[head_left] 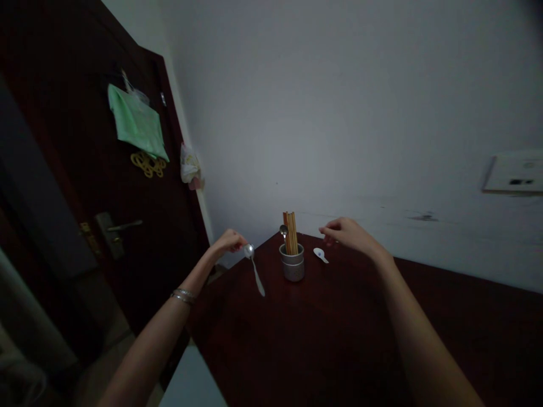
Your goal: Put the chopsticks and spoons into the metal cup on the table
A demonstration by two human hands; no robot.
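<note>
At the table's left edge, my left hand (231,241) is closed, its fingertips pinching the bowl of a metal spoon (257,277). The spoon's handle slants down to the right. A grey cylindrical utensil holder (292,265) stands upright on the table between my hands. Several wooden chopsticks (291,234) and another metal spoon (284,230) rise out of it. To its right lies a small white ceramic spoon (321,255) with a blue mark in its bowl. My right hand (341,232) hovers just above and right of that spoon, fingers loosely bent and apart, holding nothing I can see.
The dark red table (305,345) reaches a pale wall (318,113) behind the holder. On the left stands a dark door (139,237) with a green cloth (138,121) hanging on it. A pale flat surface (193,381) shows below the table's left edge.
</note>
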